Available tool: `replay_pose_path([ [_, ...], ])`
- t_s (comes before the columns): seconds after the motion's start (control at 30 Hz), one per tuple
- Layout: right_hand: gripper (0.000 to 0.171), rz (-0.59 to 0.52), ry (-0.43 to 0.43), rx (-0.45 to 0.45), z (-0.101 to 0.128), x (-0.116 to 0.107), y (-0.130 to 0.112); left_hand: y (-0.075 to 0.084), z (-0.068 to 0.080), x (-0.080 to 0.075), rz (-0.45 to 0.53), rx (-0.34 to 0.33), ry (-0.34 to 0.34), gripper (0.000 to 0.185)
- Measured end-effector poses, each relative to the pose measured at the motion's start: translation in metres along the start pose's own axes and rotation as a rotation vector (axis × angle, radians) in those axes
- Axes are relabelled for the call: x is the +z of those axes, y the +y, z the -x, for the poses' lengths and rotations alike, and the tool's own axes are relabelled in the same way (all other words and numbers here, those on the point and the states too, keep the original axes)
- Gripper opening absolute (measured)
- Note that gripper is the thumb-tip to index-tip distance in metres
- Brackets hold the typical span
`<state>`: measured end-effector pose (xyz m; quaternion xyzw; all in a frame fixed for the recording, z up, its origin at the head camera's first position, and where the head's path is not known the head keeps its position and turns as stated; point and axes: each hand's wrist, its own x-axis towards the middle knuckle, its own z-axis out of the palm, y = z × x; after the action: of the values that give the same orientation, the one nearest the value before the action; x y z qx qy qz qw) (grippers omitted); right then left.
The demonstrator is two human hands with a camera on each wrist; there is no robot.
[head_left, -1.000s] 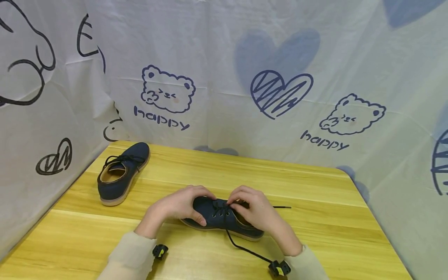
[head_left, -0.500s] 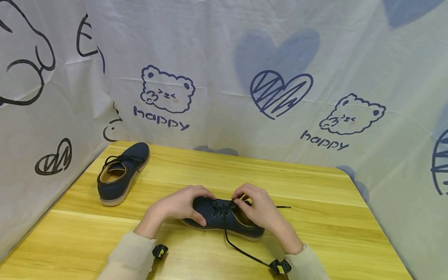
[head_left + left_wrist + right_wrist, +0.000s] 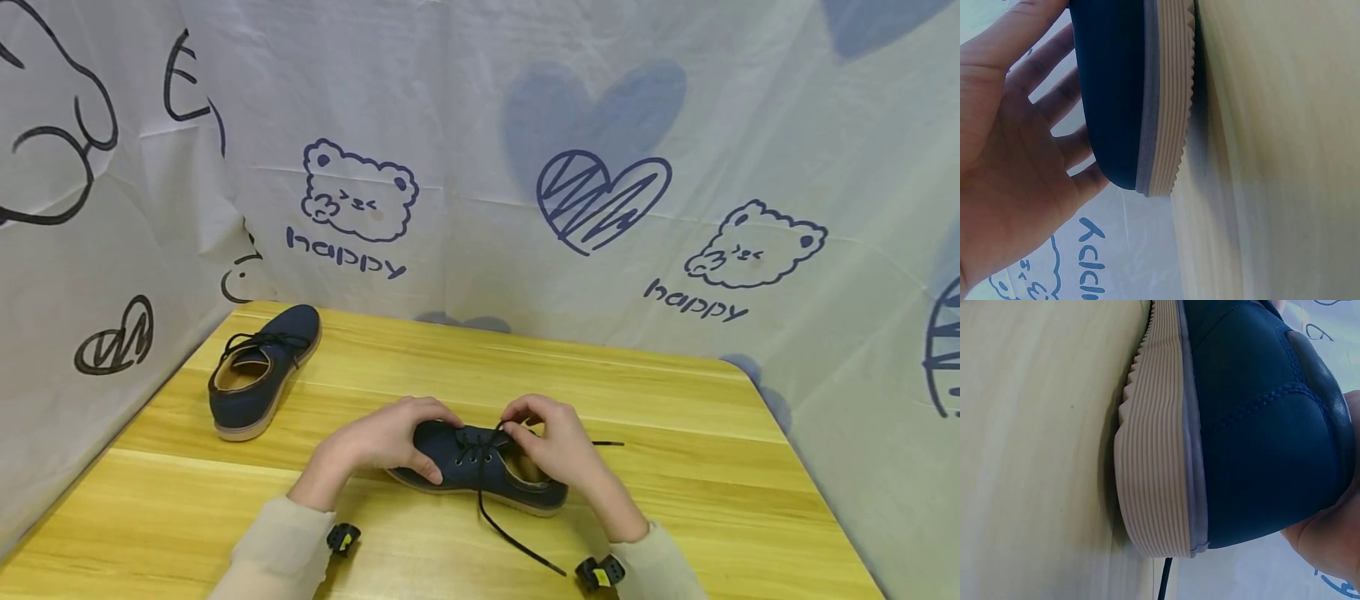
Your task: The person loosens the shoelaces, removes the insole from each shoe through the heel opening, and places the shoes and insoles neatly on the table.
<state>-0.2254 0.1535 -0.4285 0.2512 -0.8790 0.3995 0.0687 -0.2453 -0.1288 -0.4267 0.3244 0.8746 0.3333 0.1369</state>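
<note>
A: Two shoes on the wooden table [image 3: 675,467]. Near shoe [image 3: 480,471] sits front-centre, toe pointing left, sole flat on the wood. Far shoe [image 3: 258,371] is well apart, back-left near the printed cloth [image 3: 480,167].

B: Hands?

A: Left hand [image 3: 378,442] curls over the toe of the near shoe, thumb on the near side. Left wrist view confirms: fingers wrapped round the toe cap, ribbed sole against the table. Right hand [image 3: 555,446] is at the lacing, thumb and forefinger pinching the lace [image 3: 517,542] just above the eyelets.

B: Lace ends?

A: One end trails off the near side across the table toward the right sleeve [image 3: 660,567]. The other pokes out to the right, behind the right hand.

B: Right wrist view?

A: Only the heel [image 3: 1260,444] and sole close up; fingers not visible there.
</note>
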Motion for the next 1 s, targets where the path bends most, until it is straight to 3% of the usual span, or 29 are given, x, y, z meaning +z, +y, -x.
replay_pose_path([
  [0.23, 0.013, -0.013, -0.005, -0.033, 0.000, -0.002, -0.003, 0.000, 0.000, 0.000, 0.005, -0.004, -0.003, 0.065],
  [0.47, 0.022, -0.011, -0.031, -0.169, -0.001, -0.003, -0.007, 0.001, 0.001, 0.000, 0.002, -0.021, -0.006, 0.066],
  [0.7, 0.019, 0.033, -0.063, -0.263, 0.000, -0.002, -0.013, 0.000, 0.000, 0.000, 0.005, -0.021, -0.006, 0.066],
  [1.0, 0.018, 0.098, -0.072, -0.302, 0.001, -0.002, -0.018, 0.001, 0.000, 0.000, 0.006, -0.024, -0.006, 0.066],
])
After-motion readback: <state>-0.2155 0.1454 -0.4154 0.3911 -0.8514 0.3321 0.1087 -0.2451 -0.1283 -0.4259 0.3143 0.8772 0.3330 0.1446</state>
